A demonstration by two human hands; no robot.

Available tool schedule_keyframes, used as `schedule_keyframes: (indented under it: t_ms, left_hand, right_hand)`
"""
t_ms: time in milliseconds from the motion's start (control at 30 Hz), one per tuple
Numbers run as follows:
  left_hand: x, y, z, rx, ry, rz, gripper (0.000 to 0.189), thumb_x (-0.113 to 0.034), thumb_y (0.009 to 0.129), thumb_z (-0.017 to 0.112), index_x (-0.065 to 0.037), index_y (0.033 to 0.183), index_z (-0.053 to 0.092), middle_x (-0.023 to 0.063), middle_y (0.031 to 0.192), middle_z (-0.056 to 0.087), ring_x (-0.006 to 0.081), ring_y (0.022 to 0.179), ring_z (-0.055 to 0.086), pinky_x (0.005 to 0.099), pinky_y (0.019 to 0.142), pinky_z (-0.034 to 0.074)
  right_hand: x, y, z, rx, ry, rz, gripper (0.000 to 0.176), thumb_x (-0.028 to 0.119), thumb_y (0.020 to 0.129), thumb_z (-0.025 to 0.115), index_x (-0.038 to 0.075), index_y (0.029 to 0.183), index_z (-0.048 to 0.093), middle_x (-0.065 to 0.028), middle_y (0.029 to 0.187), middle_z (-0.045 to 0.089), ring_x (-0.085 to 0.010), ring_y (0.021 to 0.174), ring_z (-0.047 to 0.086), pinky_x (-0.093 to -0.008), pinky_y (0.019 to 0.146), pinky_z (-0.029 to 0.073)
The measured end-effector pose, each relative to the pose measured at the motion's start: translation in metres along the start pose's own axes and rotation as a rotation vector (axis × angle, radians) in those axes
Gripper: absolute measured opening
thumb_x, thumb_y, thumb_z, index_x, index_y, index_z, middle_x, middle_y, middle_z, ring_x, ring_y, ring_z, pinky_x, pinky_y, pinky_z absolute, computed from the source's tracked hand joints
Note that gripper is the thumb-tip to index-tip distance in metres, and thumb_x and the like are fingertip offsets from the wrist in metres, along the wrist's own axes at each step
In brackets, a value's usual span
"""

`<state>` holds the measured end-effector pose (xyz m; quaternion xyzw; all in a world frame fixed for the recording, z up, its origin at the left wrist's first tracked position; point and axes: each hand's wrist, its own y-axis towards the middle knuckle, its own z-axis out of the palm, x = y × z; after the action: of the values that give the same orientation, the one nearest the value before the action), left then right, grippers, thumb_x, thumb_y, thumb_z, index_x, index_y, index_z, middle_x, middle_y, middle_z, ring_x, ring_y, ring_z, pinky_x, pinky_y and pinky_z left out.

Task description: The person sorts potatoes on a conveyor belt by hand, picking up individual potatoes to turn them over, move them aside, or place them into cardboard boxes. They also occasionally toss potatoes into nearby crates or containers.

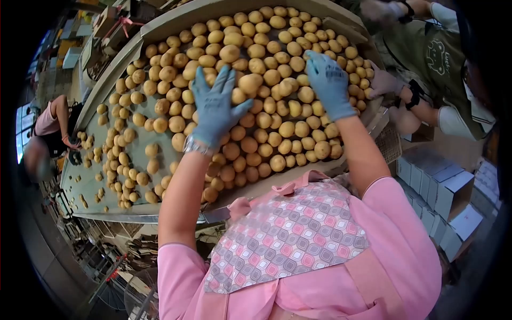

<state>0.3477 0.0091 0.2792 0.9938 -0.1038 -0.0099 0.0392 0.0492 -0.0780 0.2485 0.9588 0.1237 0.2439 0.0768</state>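
Note:
Many round, yellow-brown potatoes (250, 84) cover a wide sorting table (141, 104). My left hand (213, 106), in a blue-grey glove, lies among them with fingers and thumb spread. A larger potato sits just right of its fingertips, and nothing is gripped in it. In a matching glove, my right hand (329, 85) rests palm down on potatoes nearer the table's right end. Its fingers reach forward, slightly bent and apart from any firm grip that I can see; what lies under the palm is hidden.
Raised rims (213, 12) bound the table. At the right end stands a person in a dark apron (440, 58), with a gloved hand (385, 82) by the potatoes. Another person (53, 120) reaches in at the far left. Cardboard boxes (437, 178) are stacked at lower right.

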Motion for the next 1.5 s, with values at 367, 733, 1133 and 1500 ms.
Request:
schedule_keyframes:
  t_ms: [367,733,1133,1500]
  left_hand:
    - [-0.061,-0.065,-0.066,-0.051,-0.340,0.014,0.069,-0.036,0.092,0.080,-0.021,0.156,0.058,0.0165,0.168,0.042,0.0496,0.156,0.030,0.0607,0.127,0.027]
    - [0.005,-0.247,-0.085,-0.316,-0.095,-0.619,0.048,-0.021,0.100,0.069,-0.008,0.146,0.065,0.0183,0.162,0.051,0.0438,0.155,0.036,0.0566,0.127,0.027]
    - [0.009,-0.223,-0.098,-0.166,-0.052,-0.502,0.057,-0.038,0.096,0.072,-0.024,0.150,0.066,0.0152,0.168,0.044,0.0484,0.157,0.031,0.0643,0.128,0.021]
    - [0.211,-0.183,-0.077,-0.254,0.142,-0.584,0.053,-0.033,0.100,0.067,-0.013,0.149,0.063,0.0226,0.153,0.058,0.0466,0.131,0.055,0.0587,0.113,0.043]
  right_hand:
    - [-0.038,0.062,0.052,0.645,0.114,0.368,0.064,0.054,0.100,0.050,0.013,0.148,0.058,-0.0267,0.151,0.059,-0.0466,0.140,0.056,-0.0558,0.116,0.046]
    - [0.038,-0.003,-0.001,0.336,0.399,-0.192,0.021,0.021,0.102,0.067,0.010,0.120,0.067,-0.0119,0.124,0.069,-0.0312,0.093,0.071,-0.0459,0.076,0.060]
    - [0.161,0.065,0.007,-0.096,0.586,-0.650,0.055,0.029,0.103,0.072,0.008,0.152,0.059,-0.0198,0.147,0.066,-0.0341,0.133,0.065,-0.0438,0.104,0.058]
    - [0.081,-0.036,0.024,0.034,0.185,-0.530,0.064,0.037,0.103,0.068,0.010,0.158,0.052,-0.0192,0.161,0.051,-0.0388,0.148,0.048,-0.0529,0.122,0.038]
